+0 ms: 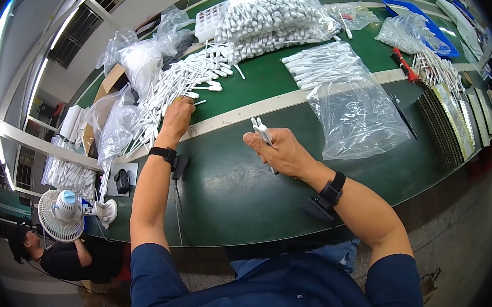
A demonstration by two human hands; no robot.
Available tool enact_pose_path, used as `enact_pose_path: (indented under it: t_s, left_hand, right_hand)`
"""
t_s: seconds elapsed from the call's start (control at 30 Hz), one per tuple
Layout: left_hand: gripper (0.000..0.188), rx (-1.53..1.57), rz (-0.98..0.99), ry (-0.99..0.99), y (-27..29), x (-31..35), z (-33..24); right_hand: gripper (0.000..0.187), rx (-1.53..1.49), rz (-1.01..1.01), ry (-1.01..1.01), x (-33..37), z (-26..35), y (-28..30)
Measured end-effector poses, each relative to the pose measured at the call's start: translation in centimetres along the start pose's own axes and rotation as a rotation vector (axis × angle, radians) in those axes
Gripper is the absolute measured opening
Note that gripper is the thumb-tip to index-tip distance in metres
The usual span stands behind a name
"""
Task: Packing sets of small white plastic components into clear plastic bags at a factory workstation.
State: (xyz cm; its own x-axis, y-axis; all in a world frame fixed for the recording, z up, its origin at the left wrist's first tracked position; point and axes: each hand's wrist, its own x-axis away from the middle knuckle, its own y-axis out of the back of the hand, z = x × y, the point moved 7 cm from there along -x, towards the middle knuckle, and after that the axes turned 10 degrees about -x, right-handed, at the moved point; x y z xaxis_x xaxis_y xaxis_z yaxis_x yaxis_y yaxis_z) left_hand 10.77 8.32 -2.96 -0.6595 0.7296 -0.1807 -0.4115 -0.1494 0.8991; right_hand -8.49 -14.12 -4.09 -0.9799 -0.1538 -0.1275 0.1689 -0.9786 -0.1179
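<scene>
My right hand (286, 150) is closed around a small bunch of white plastic sticks (262, 131), held upright over the green table. Their lower ends are mostly hidden by the fingers. At the near right edge of a loose pile of white plastic sticks (176, 78), my left hand (177, 116) has its fingertips pinched together. A thin white stick (200, 102) juts out beside those fingertips and appears to be in their grip. Each stick has a wider, rounded paddle-like end.
A large clear bag of white sticks (275, 16) lies at the back. Right of centre is an open clear bag (352, 113). Far right: a blue tray (451, 51), red-handled tool (404, 64) and dark racks (441, 127). A fan (62, 216) stands left, near another person (67, 260).
</scene>
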Motion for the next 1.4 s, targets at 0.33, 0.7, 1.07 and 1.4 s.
enact_pose_path:
  t_s: [0.33, 0.7, 1.07, 1.4]
  left_hand:
    - [0.006, 0.448, -0.369, 0.089, 13.4, 1.8, -8.4]
    - [0.013, 1.055, -0.408, 0.143, 14.1, 0.8, -9.0]
    - [0.023, -0.145, 0.061, 0.463, -1.8, -1.5, 4.0]
    - [0.015, 0.034, -0.137, 0.376, 1.9, 2.2, -0.9]
  right_hand:
    - [0.033, 0.034, -0.134, 0.154, 0.3, 1.5, 0.4]
    - [0.024, -0.101, -0.065, 0.183, 0.3, 1.8, -0.5]
    - [0.035, -0.047, -0.040, 0.075, 0.2, 0.9, -0.3]
    - [0.040, -0.062, -0.094, -0.053, -0.1, 0.3, 0.8]
